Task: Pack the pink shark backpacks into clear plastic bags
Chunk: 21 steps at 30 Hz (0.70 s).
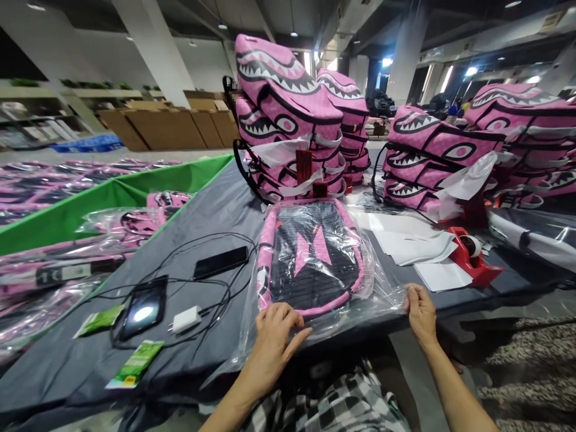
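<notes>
A pink and black backpack (pixel 317 258) lies flat inside a clear plastic bag (pixel 382 294) at the table's front edge, its dark back panel with two pink shapes facing up. Across the lower left rim of the wrapped backpack rests my left hand (pixel 279 330), fingers slightly bent and thumb apart, so it is open. My right hand (pixel 421 306) is closed in a pinch on a corner of the plastic, which stretches out to the right of the backpack.
Stacked pink shark-face backpacks (pixel 288 120) stand behind, with more stacks (pixel 443 150) to the right. A red tape dispenser (pixel 477 258) sits near white sheets (pixel 405 234). Phones (pixel 220 262), cables and a white charger (pixel 185 319) lie left, beside a green-sided bin (pixel 189 180) of wrapped bags.
</notes>
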### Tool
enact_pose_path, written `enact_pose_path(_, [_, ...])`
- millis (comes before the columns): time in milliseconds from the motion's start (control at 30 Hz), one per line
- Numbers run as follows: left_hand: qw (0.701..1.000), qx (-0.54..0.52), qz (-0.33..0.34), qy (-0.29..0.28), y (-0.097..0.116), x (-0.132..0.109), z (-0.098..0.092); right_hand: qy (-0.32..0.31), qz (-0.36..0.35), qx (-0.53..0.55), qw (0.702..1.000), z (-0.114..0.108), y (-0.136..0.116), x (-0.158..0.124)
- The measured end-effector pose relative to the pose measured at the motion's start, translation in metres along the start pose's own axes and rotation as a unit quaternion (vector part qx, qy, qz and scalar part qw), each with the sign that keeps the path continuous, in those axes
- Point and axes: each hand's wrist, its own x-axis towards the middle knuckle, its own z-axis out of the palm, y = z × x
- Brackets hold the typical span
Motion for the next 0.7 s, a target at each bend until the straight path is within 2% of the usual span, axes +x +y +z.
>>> enact_pose_path(433, [0.999, -0.031, -0.018, -0.021, -0.003, 0.006, -0.008, 0.007, 0.006, 0.007, 1.0, -0.002, 0.006, -0.002])
enact_pose_path(700, [0.998, 0.028, 0.048, -0.023, -0.006, 0.018, -0.008, 0.007, 0.005, 0.0, 1.0, -0.001, 0.009, -0.003])
